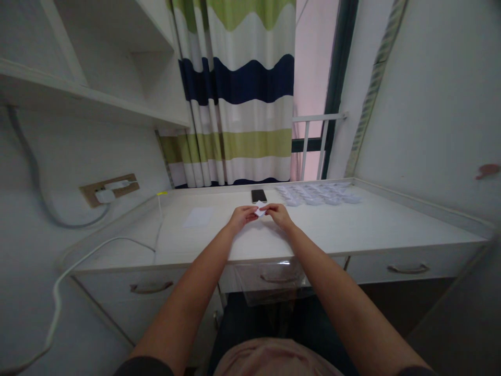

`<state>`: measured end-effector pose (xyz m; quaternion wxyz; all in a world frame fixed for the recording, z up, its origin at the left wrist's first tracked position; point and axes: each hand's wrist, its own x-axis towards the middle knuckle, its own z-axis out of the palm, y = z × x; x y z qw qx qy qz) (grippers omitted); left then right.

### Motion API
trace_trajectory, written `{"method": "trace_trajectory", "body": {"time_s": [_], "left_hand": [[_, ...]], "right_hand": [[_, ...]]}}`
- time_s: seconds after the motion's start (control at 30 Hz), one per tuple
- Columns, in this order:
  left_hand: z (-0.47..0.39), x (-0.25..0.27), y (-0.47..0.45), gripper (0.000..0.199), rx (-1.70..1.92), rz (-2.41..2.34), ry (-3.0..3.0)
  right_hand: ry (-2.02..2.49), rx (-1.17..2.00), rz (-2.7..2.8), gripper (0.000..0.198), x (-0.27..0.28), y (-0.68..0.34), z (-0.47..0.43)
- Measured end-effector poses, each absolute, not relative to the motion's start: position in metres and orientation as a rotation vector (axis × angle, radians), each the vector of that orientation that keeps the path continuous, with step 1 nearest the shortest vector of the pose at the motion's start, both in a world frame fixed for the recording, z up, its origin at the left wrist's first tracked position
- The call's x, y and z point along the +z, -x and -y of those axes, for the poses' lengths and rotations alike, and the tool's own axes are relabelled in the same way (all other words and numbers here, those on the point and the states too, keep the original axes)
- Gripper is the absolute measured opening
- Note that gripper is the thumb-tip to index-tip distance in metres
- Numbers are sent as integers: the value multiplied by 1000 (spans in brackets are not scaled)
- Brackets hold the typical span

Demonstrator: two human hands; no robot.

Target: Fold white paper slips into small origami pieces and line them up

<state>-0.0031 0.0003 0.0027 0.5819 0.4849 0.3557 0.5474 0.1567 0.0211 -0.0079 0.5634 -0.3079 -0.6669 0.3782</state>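
Between my two hands, just above the white desk, is a small folded piece of white paper [260, 209]. My left hand [242, 216] pinches its left side. On the right side, my right hand [277, 214] grips it between thumb and fingers. A dark phone [259, 196] lies flat on the desk just beyond the paper. Further left, a flat white sheet of paper [198, 216] rests on the desk. The fine folds of the held paper are too small to make out.
Rows of several small white, clear-looking packets [319, 194] lie at the back right of the desk [352, 224]. A white cable [117, 239] runs over the left front edge. Clear plastic [270, 282] hangs at the front edge before a drawer. A shelf [97, 99] juts out upper left.
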Motion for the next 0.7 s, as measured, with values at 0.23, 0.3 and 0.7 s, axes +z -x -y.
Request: {"method": "trace_trajectory", "body": {"time_s": [0.23, 0.3, 0.7], "left_hand": [[1, 2, 3, 28, 1327, -840, -1225], [2, 2, 3, 34, 1328, -848, -1257], [5, 6, 3, 34, 1348, -853, -1305]], "right_hand": [[689, 1033, 1483, 21, -9, -157, -21], [710, 1089, 1436, 28, -9, -157, -20], [693, 1133, 1380, 42, -5, -157, -14]]}}
